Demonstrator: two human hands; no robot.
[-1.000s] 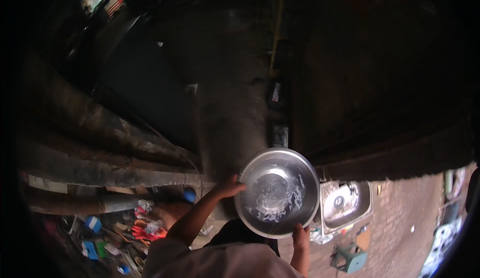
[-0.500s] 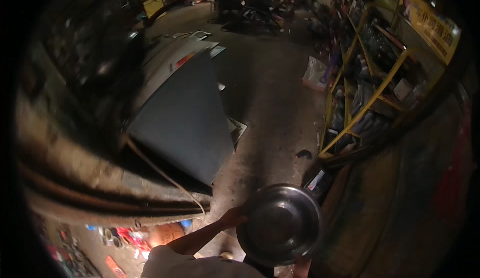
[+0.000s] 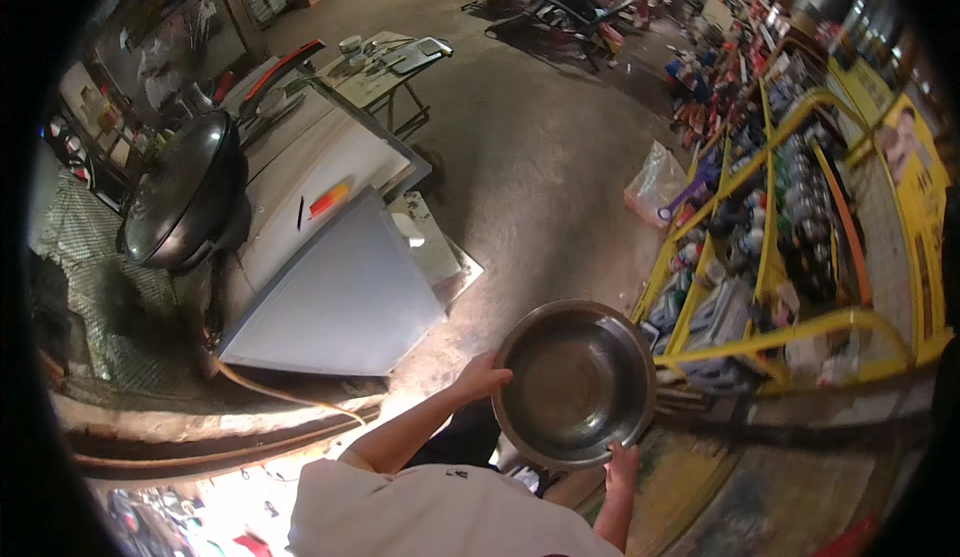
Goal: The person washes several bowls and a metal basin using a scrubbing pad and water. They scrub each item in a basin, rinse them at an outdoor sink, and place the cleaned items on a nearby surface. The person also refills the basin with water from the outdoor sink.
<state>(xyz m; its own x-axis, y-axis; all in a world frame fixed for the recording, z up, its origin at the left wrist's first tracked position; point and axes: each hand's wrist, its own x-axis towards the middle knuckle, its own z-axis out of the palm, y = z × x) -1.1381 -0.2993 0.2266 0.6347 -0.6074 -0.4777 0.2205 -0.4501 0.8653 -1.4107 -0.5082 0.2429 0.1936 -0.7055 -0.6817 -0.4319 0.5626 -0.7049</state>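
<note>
A wide, round metal basin (image 3: 570, 382) is held out in front of my body, its mouth turned up toward me. At its left rim, my left hand (image 3: 484, 375) grips the edge with the thumb over the lip. My right hand (image 3: 621, 465) closes on the near right rim. The inside of the basin looks shiny and wet, perhaps with a little liquid at the bottom; I cannot tell for certain.
To the left stands a table with a grey panel (image 3: 330, 297); a black rounded object (image 3: 185, 192) is beside it. A yellow metal rack (image 3: 770, 227) holding bottles lines the right. A clear plastic bag (image 3: 655, 185) lies by it. A folding table (image 3: 385, 72) stands farther off.
The view has brightened and shifted forward into the room. The basin is still in both hands and appears higher in view; my right hand and forearm show more fully.
</note>
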